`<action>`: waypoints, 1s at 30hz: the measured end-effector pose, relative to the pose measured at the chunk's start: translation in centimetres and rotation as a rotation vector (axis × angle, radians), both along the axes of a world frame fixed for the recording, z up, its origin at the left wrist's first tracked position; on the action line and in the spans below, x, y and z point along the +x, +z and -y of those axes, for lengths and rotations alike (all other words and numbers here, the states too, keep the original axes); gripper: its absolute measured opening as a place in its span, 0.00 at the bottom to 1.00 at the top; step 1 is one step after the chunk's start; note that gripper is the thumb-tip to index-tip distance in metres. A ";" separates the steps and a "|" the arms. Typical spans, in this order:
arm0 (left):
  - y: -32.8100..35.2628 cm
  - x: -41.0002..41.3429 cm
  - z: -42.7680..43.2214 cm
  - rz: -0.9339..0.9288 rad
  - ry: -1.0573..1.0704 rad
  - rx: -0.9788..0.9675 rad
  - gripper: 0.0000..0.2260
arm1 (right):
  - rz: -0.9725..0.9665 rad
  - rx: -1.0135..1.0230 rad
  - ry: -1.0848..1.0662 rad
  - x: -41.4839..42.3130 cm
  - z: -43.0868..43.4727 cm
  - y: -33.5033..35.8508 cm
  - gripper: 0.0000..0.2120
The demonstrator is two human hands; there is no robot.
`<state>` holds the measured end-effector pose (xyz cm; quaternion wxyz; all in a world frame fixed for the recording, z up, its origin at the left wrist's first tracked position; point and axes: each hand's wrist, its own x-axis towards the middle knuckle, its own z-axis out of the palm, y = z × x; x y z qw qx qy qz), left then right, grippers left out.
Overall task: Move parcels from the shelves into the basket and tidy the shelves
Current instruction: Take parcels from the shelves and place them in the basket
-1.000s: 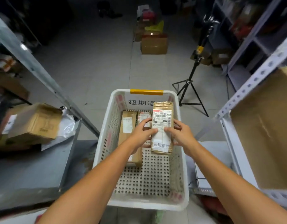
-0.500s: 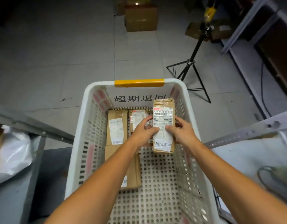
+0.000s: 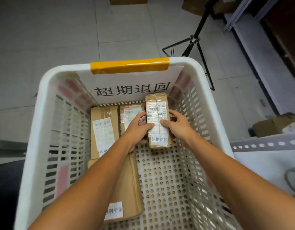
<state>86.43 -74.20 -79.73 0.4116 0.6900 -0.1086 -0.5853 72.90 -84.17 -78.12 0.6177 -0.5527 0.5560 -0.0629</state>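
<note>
White plastic basket [image 3: 32, 130] fills far more of the view than 0.5 s ago: the head has tipped down and in, and the held parcel [image 3: 157, 112] sits a bit lower against the far wall, its top edge now under the printed characters rather than level w/ them. Grip is unchanged. Count, near to far: 4 parcels in the basket in all. Nearest is 1 brown parcel [image 3: 126, 188] lying flat by the left wall, white label at its near end, partly under the left forearm [image 3: 97, 176]. Next, 2 hands on the held parcel: left hand [image 3: 138, 128] curls round its left edge, thumb on the label; right hand [image 3: 176, 125] does the same on the right edge. It is a narrow taped carton, close to the far right corner; can't tell if its underside rests on the perforated bottom or hangs just above it. Beyond the left hand, 2 more lie side by side against the far wall: far-left parcel [image 3: 104, 128] and middle parcel [image 3: 130, 113], the latter partly hidden by the hand. Then 1 paper sign [image 3: 131, 83] on the far wall and 1 strip of yellow tape [image 3: 129, 65] over the rim. Past the basket, 1 black tripod [image 3: 195, 40] stands on the tiled floor.
</note>
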 end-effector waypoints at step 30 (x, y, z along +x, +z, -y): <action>32.9 3.6 -5.3 0.907 -0.807 0.086 0.21 | -0.490 -0.371 0.384 -5.0 -5.1 34.2 0.24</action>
